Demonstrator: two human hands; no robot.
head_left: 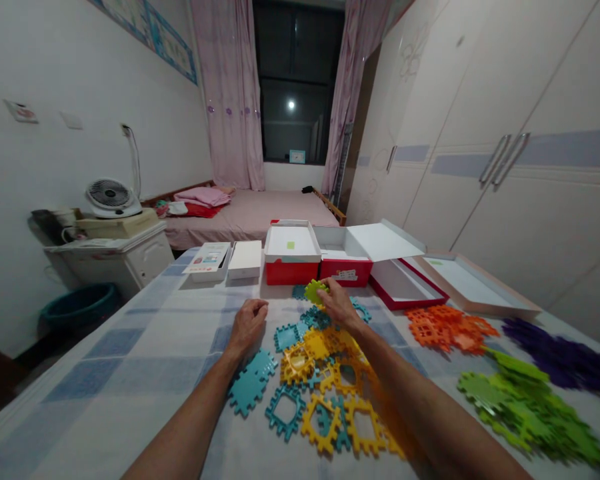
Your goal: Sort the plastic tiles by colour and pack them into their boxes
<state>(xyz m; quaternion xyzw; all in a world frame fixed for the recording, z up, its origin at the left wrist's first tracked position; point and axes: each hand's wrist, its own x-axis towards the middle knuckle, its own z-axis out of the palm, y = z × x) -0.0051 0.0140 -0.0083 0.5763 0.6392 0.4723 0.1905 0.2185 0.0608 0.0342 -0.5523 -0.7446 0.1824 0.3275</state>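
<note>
My right hand (337, 303) grips a green interlocking plastic tile (316, 292) above the far end of the pile. My left hand (250, 323) rests on the cloth to the left with its fingers curled in, and nothing shows in them. Between my forearms lie mixed yellow interlocking tiles (363, 427) and blue interlocking tiles (285, 412), some solid and some with cut-out centres. A few solid blue tiles (253, 383) lie overlapping beside my left forearm. My right forearm covers part of the pile.
On the right are heaps of orange tiles (447, 327), green tiles (530, 407) and purple tiles (563, 353). Along the far side stand a red box with a white lid (293, 273), an open red box (346, 272), a shallow red tray (405, 303), a beige lid (510, 310) and small white boxes (245, 270).
</note>
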